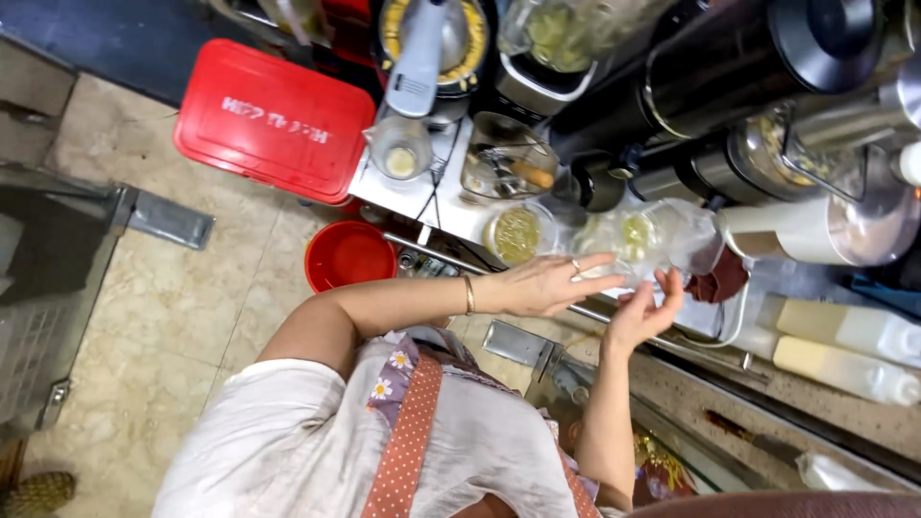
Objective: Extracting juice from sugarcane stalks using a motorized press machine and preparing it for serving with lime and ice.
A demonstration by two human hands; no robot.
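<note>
The bench (422, 197) is the landmark: a white slab crowded from end to end, with a row of dark cylinder-shaped machines (729, 67) along its far side — heavy things kept back from the working edge. Off the bench's left end a red crate lid (273, 120) lies over the tiled floor (153, 317), and a red bucket (350, 254) stands on the floor just below the bench edge, close enough to drop scraps into. A grey juicer (427, 48) sits at the bench's far left corner; a clear jug (507, 158) with utensils stands mid-bench, within easy reach, and a small tub of green pulp (518, 235) sits at the near edge beside it.

Both hands work just off the bench's near edge, over a steel rail (451, 257). Between them is a clear plastic bag (643, 240) with a pale green fill, held low and close to the body, probably so the soft film can be managed with two hands. The left hand (547, 285) lies flat against the bag, fingers long and together. The right hand (641, 309) comes up from below, fingers loosely curled at the bag's lower edge — whether they pinch the film I cannot tell.

Free room is scant: the bench surface is packed, two pale bottles (844, 350) lie right of the hands, and only the floor left of the bucket is open.
</note>
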